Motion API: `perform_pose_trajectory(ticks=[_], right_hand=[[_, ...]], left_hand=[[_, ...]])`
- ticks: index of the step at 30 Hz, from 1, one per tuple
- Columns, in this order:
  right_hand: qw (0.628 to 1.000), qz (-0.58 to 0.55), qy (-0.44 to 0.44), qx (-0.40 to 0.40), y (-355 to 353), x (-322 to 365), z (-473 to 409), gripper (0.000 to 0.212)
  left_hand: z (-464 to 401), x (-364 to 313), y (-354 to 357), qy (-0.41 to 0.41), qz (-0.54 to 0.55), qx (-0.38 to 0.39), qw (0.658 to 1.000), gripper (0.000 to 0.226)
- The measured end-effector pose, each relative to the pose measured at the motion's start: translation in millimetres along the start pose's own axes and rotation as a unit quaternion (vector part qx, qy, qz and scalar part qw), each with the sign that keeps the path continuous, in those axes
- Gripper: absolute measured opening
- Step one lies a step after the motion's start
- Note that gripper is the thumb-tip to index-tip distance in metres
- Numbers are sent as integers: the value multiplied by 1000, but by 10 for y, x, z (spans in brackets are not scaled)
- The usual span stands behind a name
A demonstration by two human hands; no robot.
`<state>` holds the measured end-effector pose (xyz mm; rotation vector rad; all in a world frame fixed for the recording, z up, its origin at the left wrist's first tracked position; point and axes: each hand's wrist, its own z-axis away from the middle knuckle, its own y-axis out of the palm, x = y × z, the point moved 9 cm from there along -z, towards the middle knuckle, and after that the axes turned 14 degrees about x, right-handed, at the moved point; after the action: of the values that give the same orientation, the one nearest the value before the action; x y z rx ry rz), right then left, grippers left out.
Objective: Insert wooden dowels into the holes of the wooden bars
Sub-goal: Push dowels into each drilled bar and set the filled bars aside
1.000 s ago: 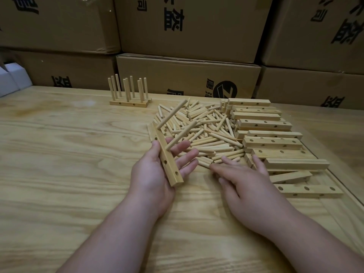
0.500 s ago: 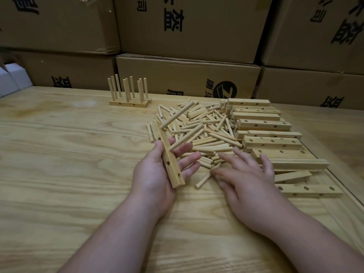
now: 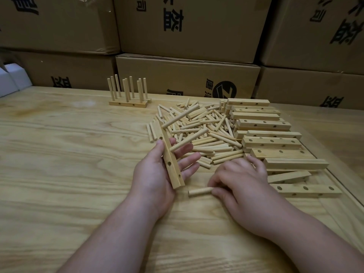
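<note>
Dowel now in right hand

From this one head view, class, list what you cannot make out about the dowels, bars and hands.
- Right end of the single dowel: covered by the right hand, so the grip is unclear.
- Back face of the held bar: hidden by the left hand.
- Lower bars in the stack: buried under upper ones, so no count.
- Bottom of the dowel pile: overlapped.
- Top box print: cut by the frame edge.

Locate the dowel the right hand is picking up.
Head view, lower centre: the dowel lies on the table, pinched by the right hand, just right of the held bar.
</note>
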<state>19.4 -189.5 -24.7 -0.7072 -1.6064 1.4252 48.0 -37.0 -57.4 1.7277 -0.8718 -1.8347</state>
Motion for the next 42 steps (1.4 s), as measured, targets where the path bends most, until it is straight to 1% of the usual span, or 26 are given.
perform_pose_trajectory(ticks=[1,4,8,11,16,23,34,38,42], right_hand=[[1000,-18,-10,-18,-31,10,7,5],[995,-64,-42,-66,-119,47,34,8],[987,-72,-95,-104,-190,145,85,15],[984,-76,-111,-119,-211,156,111,16],[983,-68,-125,-116,-238,174,118,17],[985,-55,-129,-101,-233,188,103,19],[984,-72,-129,-95,-224,212,129,19],[982,-115,-119,-89,-193,179,120,22],[980,-126,-124,-88,-169,198,116,21]], left_hand=[[-1,2,3,-1,0,2,1000,38],[-3,21,16,-8,-8,15,1000,37],[-9,47,37,-14,-25,32,999,37],[-21,55,34,-9,-53,29,998,36],[-29,37,19,11,-78,21,997,34],[-24,29,54,18,-109,46,993,35],[-25,12,125,36,-211,83,973,31],[-17,14,129,37,-207,86,974,33],[-13,9,125,37,-185,81,979,33]])
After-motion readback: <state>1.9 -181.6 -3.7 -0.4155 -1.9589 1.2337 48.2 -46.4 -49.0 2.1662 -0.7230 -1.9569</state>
